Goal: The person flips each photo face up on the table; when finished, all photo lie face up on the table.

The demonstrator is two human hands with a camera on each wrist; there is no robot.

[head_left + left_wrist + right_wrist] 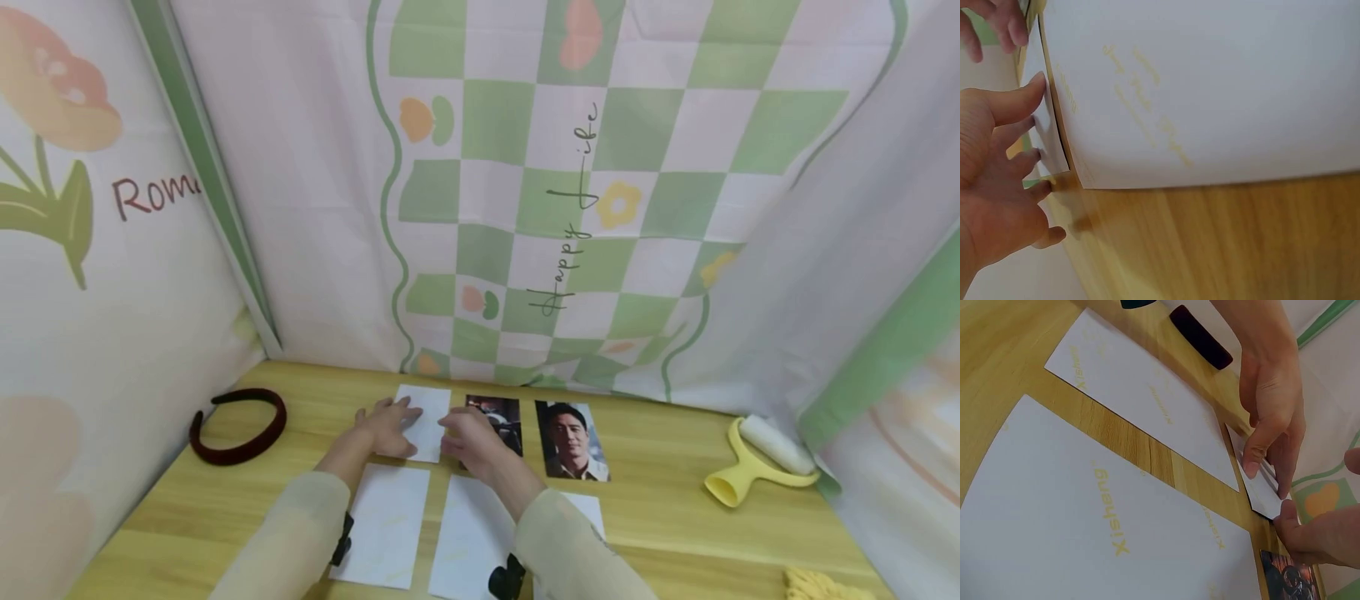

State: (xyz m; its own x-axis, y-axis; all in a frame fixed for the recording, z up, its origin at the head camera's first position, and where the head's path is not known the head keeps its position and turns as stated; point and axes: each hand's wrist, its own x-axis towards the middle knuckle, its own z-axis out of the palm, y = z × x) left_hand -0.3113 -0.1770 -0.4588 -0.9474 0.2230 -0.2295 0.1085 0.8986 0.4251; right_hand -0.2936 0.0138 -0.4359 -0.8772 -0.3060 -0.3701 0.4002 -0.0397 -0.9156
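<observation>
While I watched remotely, the head camera gave me both hands at work: the left hand (386, 427) spread its fingers over the left part of a white card (429, 425), and the right hand (476, 437) was at its right edge. Only that view showed me the portrait photo (572, 442) and the yellow-handled roller (750, 472) at the right. My right wrist feed made the yellow "Xisheng" lettering (1110, 509) readable on the near white sheets (1035, 512), and showed the right thumb at the card's corner, apart from a finger; whether it pressed there, I could not tell. My left wrist feed showed the left thumb at the card's edge, the fingers well apart, clamped on nothing. The card lay at the left end of the far row on the wooden table (660, 517), just beside a dark photo (507, 421). It looked thin, pale and rectangular, its visible surface plain, with a dark line under its near edge.
</observation>
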